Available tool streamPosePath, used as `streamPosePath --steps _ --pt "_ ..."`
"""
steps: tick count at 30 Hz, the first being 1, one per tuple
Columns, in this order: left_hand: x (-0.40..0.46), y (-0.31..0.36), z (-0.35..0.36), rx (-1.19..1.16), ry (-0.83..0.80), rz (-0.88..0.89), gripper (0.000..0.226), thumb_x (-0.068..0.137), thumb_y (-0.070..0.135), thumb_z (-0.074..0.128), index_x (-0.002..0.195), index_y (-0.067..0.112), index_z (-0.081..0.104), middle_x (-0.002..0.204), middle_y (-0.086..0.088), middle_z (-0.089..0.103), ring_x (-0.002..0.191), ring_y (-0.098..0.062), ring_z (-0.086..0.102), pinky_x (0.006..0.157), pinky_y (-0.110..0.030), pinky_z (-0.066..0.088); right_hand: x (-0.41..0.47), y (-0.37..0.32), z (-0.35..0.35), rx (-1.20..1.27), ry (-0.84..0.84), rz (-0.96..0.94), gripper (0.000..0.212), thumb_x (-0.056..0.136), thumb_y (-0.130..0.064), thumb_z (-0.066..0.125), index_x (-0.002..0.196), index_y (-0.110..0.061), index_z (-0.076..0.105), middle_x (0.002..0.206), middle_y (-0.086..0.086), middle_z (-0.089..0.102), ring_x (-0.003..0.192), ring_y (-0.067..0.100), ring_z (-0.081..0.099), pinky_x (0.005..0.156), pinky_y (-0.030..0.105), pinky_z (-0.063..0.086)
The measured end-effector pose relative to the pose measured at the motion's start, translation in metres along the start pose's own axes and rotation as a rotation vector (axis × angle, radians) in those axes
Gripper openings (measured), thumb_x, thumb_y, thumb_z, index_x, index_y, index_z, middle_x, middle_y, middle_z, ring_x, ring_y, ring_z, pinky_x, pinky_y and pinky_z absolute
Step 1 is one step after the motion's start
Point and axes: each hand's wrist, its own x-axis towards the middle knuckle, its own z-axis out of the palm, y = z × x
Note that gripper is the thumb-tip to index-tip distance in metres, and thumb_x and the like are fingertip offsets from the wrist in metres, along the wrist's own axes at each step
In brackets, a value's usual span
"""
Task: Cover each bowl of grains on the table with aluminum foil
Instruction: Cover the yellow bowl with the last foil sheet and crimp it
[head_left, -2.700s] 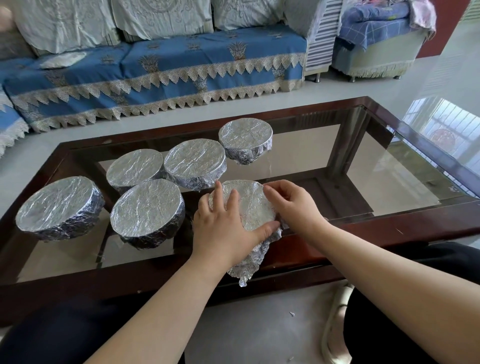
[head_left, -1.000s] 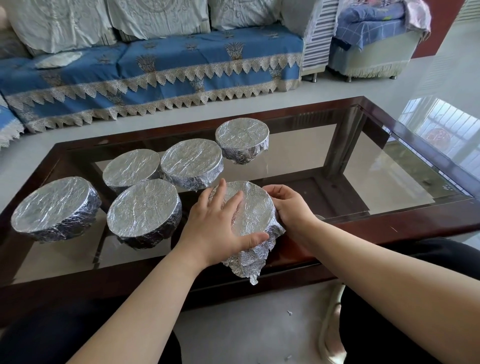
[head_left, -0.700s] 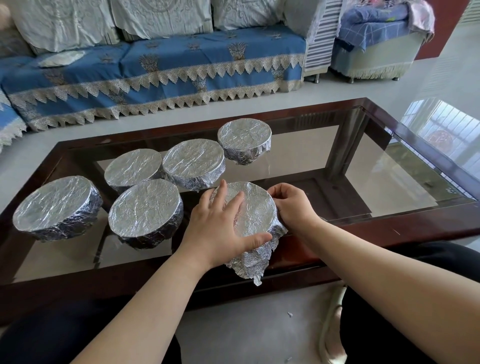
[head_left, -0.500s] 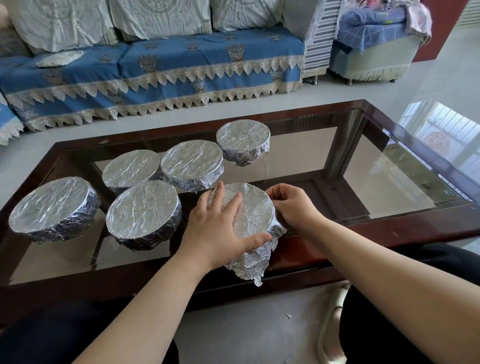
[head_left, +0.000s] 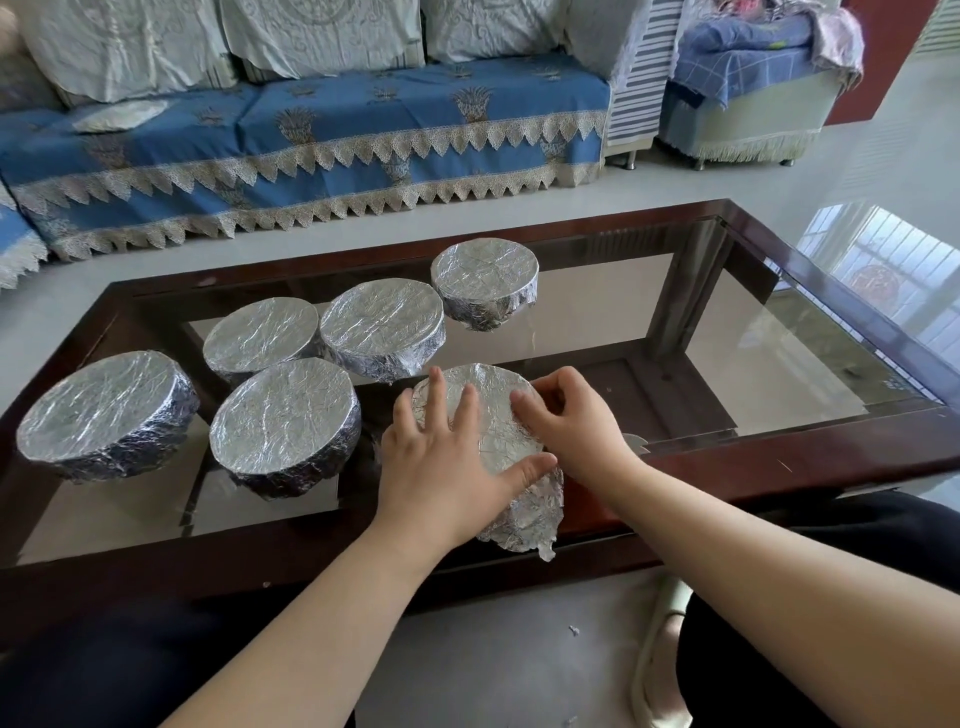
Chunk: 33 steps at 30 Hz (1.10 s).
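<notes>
The sixth foil-covered bowl (head_left: 485, 415) stood at the glass table's (head_left: 779, 353) near edge. The left hand (head_left: 441, 467) lay flat, fingers spread, pressing its top; the right hand (head_left: 566, 415), fingers curled, pinched the rim. The foil (head_left: 530, 514) appeared thin and easily torn, best gripped at its loose skirt.

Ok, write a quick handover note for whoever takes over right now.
Left hand rests flat on the near bowl, fingers straight. Right hand, fingers curled, works the foil at that bowl's right rim. Done: five bowls farther back on the glass table are fully wrapped. Left: a loose foil flap hangs at the near side; tuck it in.
</notes>
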Motion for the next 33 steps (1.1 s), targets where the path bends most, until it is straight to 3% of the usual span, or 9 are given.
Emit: streamPosePath --steps 6,11,15,20,23,26,33 --pt "0.006 -0.021 -0.015 -0.041 -0.158 0.11 0.122 0.055 0.097 0.018 0.157 0.034 -0.007 0.162 0.003 -0.026 0.149 -0.029 -0.012 0.119 -0.051 0.013 -0.001 0.006 0.0 0.08 0.026 -0.015 0.012 0.092 -0.03 0.06 0.096 -0.019 0.063 0.076 -0.01 0.063 0.064 -0.001 0.055 0.061 0.016 0.04" --pt "0.007 -0.04 -0.013 -0.085 -0.119 0.195 0.123 0.057 0.097 0.031 0.158 0.034 -0.002 0.161 0.012 -0.025 0.147 -0.019 -0.004 0.12 -0.047 0.014 -0.001 0.008 0.0 0.137 0.028 -0.046 0.011 0.094 -0.027 0.059 0.096 -0.018 0.065 0.085 0.005 0.068 0.066 0.006 0.054 0.059 0.014 0.04" --pt "0.006 -0.036 -0.009 -0.134 -0.107 0.178 0.125 0.057 0.095 0.035 0.158 0.033 -0.002 0.16 0.013 -0.029 0.147 -0.017 -0.007 0.12 -0.046 0.011 -0.005 0.018 0.004 0.292 0.018 -0.002 0.02 0.096 -0.035 0.056 0.09 -0.019 0.067 0.08 0.001 0.068 0.07 0.004 0.056 0.073 0.027 0.047" --pt "0.008 -0.039 -0.006 -0.198 -0.106 0.188 0.128 0.054 0.097 0.037 0.158 0.032 0.0 0.159 0.014 -0.028 0.15 -0.016 -0.012 0.121 -0.048 0.009 -0.01 0.021 0.005 0.598 -0.065 0.073 0.026 0.098 -0.036 0.053 0.106 -0.019 0.072 0.099 0.004 0.075 0.1 0.022 0.069 0.091 0.038 0.053" --pt "0.01 -0.041 -0.003 -0.234 -0.083 0.194 0.132 0.05 0.102 0.035 0.158 0.032 0.004 0.16 0.017 -0.025 0.15 -0.015 -0.006 0.12 -0.047 0.013 -0.011 0.023 0.005 0.586 -0.062 0.1 0.025 0.098 -0.036 0.054 0.097 -0.02 0.072 0.083 0.0 0.074 0.077 0.018 0.067 0.078 0.037 0.052" --pt "0.011 -0.042 -0.001 -0.261 -0.065 0.195 0.136 0.045 0.105 0.033 0.158 0.033 0.007 0.161 0.017 -0.023 0.15 -0.015 -0.004 0.12 -0.047 0.014 -0.011 0.025 0.006 0.502 -0.026 0.161 0.029 0.097 -0.038 0.056 0.079 -0.018 0.067 0.056 -0.008 0.059 0.052 0.008 0.051 0.06 0.032 0.042" --pt "0.01 -0.041 -0.001 -0.286 -0.044 0.192 0.132 0.048 0.102 0.038 0.157 0.033 0.011 0.161 0.016 -0.022 0.15 -0.014 -0.003 0.12 -0.045 0.014 -0.006 0.023 0.005 0.573 -0.028 0.251 0.034 0.095 -0.035 0.06 0.07 -0.012 0.06 0.046 -0.004 0.052 0.041 0.01 0.044 0.048 0.026 0.038"
